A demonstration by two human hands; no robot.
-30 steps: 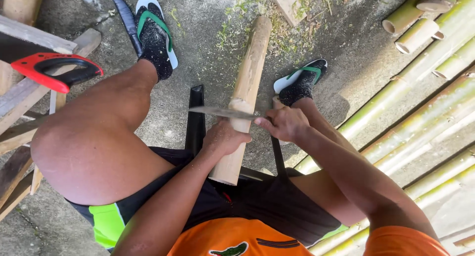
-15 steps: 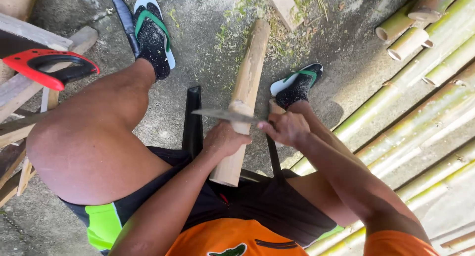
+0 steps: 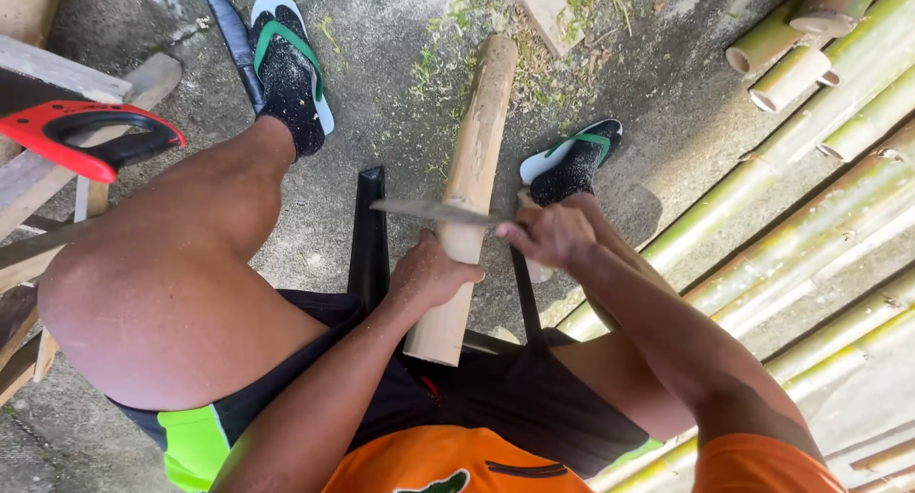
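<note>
I sit on a black stool with a pale, peeled bamboo piece slanting from between my legs down to the concrete ground. My left hand grips the bamboo piece near its lower part. My right hand holds the handle of a knife, whose flat blade lies crosswise against the bamboo just above my left hand. My feet, in dark socks and green-strapped sandals, rest on either side of the bamboo.
A red-handled saw lies on wooden planks at the left. Several long green bamboo poles lie along the right, with cut ends at top right. A wood block sits on the ground ahead.
The view has shifted slightly. The knife and both hands sit a little lower along the bamboo than before; the grip of each hand is the same.
</note>
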